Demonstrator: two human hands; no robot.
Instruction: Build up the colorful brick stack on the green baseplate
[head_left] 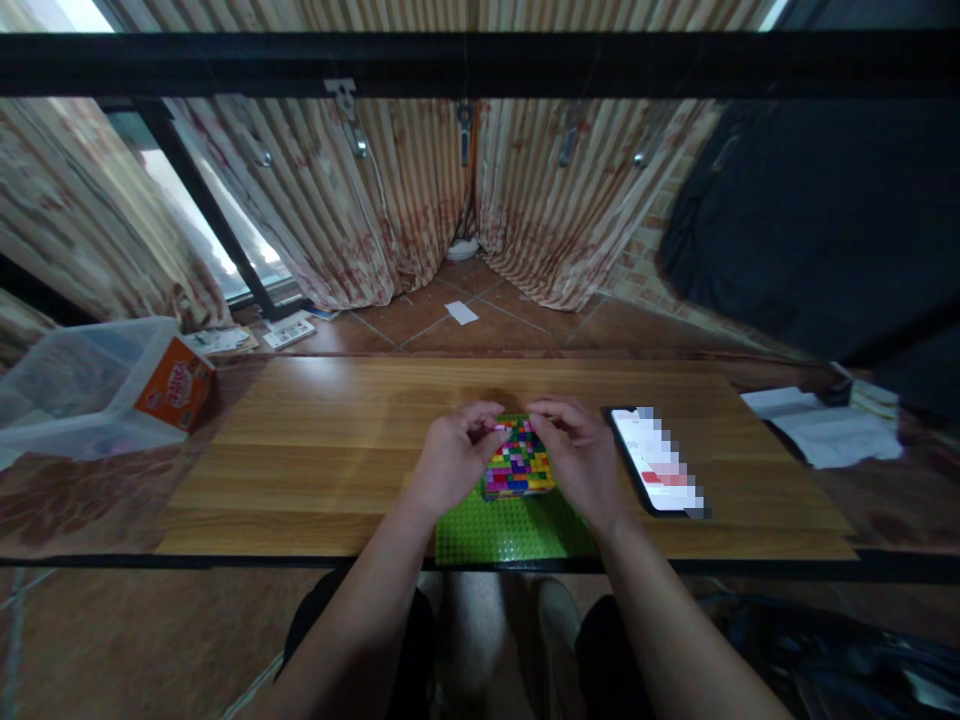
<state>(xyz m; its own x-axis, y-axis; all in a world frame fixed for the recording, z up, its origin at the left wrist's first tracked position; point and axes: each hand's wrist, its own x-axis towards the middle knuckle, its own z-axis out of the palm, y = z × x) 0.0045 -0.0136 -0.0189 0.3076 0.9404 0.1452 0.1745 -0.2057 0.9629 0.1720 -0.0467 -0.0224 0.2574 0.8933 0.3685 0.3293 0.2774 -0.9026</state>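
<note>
A block built of many small coloured bricks (519,464) stands on a green studded baseplate (510,530) at the front middle of the wooden table (315,450). My left hand (452,458) rests against the block's left side, its fingers curled and pinching at the top edge. My right hand (577,455) cups the block's right side, fingers bent over the top. The fingertips of both hands nearly meet above the block's far edge. Whether a loose brick sits between them is too small to tell.
A phone (658,462) with a lit screen lies just right of my right hand. A clear plastic bin (75,385) and an orange box (178,385) sit at the far left. White papers (825,425) lie at the right. Curtains hang behind the table.
</note>
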